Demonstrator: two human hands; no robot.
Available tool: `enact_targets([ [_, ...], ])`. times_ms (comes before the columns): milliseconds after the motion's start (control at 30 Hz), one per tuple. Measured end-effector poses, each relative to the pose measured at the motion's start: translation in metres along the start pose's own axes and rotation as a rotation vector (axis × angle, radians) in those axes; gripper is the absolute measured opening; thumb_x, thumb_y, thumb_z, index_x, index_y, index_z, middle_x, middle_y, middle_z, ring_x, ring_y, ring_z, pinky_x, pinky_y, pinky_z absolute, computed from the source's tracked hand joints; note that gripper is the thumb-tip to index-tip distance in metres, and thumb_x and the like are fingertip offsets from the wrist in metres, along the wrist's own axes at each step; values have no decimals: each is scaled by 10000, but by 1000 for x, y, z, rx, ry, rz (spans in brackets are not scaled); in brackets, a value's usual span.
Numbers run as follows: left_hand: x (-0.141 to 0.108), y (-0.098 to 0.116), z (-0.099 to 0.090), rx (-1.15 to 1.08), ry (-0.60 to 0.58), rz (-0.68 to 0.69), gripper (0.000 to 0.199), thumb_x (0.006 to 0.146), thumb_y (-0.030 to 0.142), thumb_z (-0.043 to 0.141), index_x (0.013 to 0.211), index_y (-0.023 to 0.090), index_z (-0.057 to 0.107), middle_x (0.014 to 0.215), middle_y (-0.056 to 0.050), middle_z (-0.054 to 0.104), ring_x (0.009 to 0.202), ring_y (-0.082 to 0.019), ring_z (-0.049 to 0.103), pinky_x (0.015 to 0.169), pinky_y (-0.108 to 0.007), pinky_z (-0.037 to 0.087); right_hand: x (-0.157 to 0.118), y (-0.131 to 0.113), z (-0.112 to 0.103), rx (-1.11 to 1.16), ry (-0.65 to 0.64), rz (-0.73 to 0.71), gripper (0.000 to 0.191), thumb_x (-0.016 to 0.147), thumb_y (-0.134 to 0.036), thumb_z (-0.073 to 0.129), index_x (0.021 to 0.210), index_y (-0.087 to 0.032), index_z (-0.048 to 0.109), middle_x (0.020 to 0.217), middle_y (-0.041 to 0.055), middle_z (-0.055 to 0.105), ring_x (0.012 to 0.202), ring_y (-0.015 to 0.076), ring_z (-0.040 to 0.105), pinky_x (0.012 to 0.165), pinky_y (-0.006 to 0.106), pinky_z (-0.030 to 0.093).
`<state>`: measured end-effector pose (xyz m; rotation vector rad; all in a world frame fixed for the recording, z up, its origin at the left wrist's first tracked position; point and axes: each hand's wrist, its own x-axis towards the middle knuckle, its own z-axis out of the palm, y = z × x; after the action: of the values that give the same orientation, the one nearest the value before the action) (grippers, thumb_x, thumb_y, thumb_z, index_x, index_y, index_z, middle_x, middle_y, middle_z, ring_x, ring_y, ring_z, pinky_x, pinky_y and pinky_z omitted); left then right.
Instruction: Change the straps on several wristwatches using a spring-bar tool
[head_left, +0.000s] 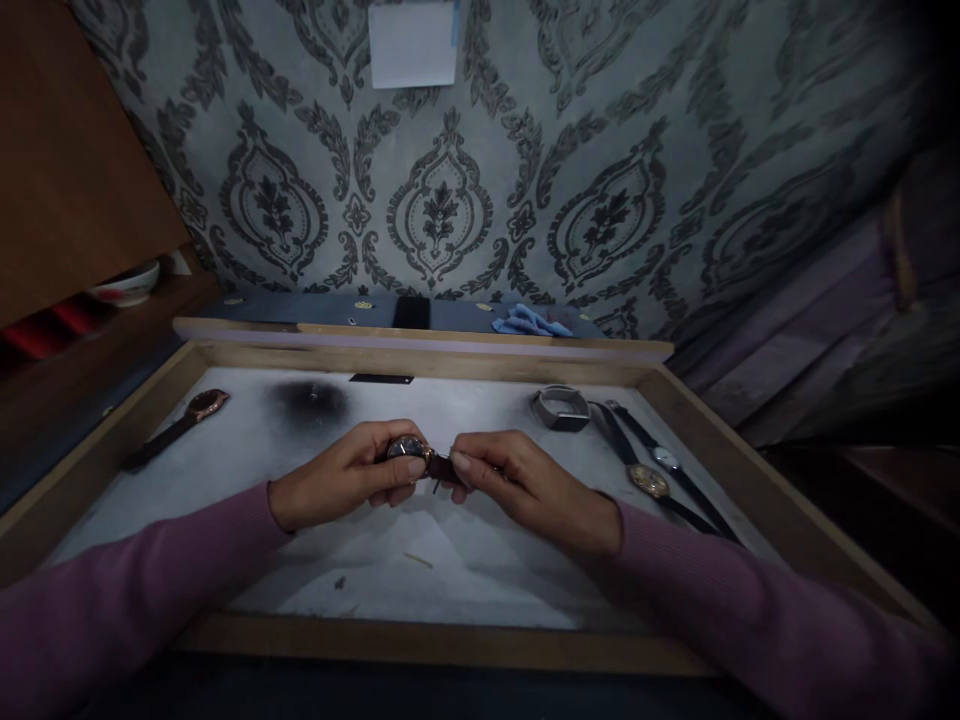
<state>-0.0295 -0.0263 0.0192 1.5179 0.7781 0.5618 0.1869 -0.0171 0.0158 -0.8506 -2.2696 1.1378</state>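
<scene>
Above the middle of a wooden-framed tray [442, 640], both hands meet at one wristwatch. My left hand [360, 475] is closed around the dark round watch case [406, 448], thumb over its lower edge. My right hand [517, 480] pinches a dark brown watch strap [444, 468] between thumb and fingers, right beside the gold-toned edge of the case. A thin dark piece sticks down by the strap. Whether the strap is joined to the case cannot be made out. Fingertips hide most of the strap.
Inside the tray lie a brown-strapped watch [204, 405] at left, a silver band watch [561, 408], a gold-faced watch [649, 481] and a white-faced watch [666, 458] at right. A thin stick [418, 560] lies in front. Behind are a blue cloth [531, 320] and a black phone-like object [412, 312].
</scene>
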Motion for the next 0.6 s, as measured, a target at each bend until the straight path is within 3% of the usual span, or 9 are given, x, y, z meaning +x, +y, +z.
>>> enact_targets([
  [600,0,-2,0,-15,-25,-5,271,881,418,538,855,149,510,589,55,461,504,-75,349,470,-220,257,0,-3,-2,43,-66,51,473,967,-480,374,715,-135,577,663,40,608,606,123,524,589,250,390],
])
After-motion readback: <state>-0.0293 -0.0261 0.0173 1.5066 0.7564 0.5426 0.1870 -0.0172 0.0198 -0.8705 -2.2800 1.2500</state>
